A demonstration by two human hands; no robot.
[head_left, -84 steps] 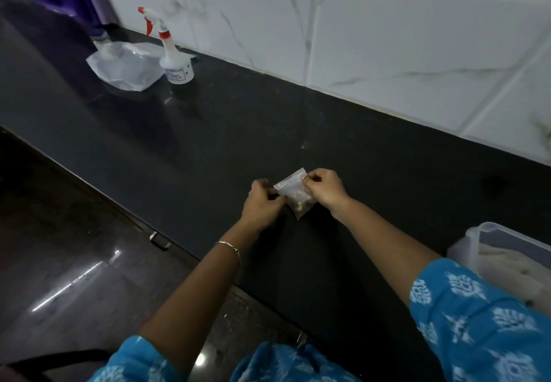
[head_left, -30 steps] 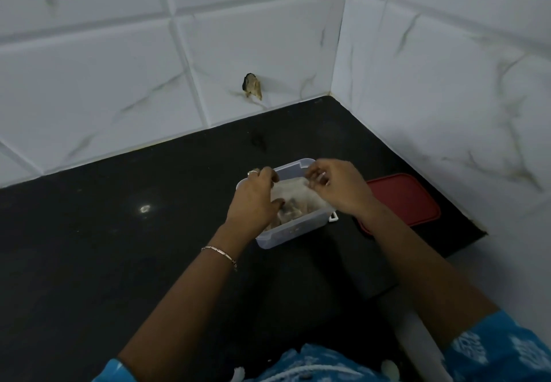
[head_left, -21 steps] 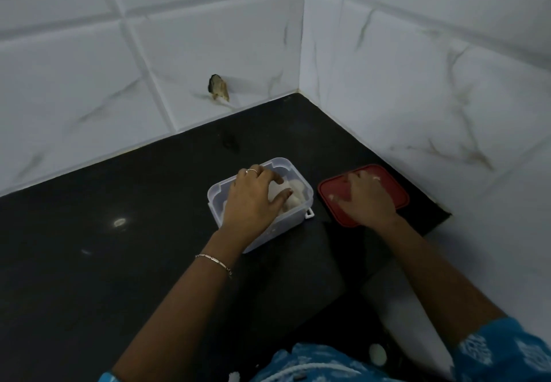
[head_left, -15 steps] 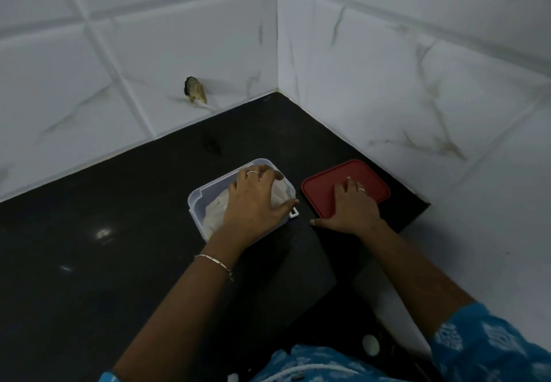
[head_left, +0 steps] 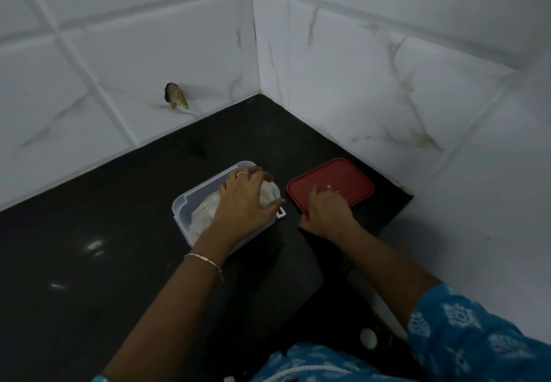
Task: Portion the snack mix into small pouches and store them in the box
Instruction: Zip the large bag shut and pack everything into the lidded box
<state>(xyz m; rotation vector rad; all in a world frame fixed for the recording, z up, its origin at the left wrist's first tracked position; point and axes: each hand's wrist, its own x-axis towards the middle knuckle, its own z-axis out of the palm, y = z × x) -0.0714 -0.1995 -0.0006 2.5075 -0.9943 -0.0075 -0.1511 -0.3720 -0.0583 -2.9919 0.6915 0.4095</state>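
Pouches (head_left: 204, 217) of snack mix, soft, light & prob. slippery, lie heaped in clear box (head_left: 180, 220) under left hand (head_left: 244, 202), which presses them w/ spread fingers. Right hand (head_left: 326, 213), apart, rests fingers on stiff red lid (head_left: 348, 179) beside box; best gripped at its near edge.
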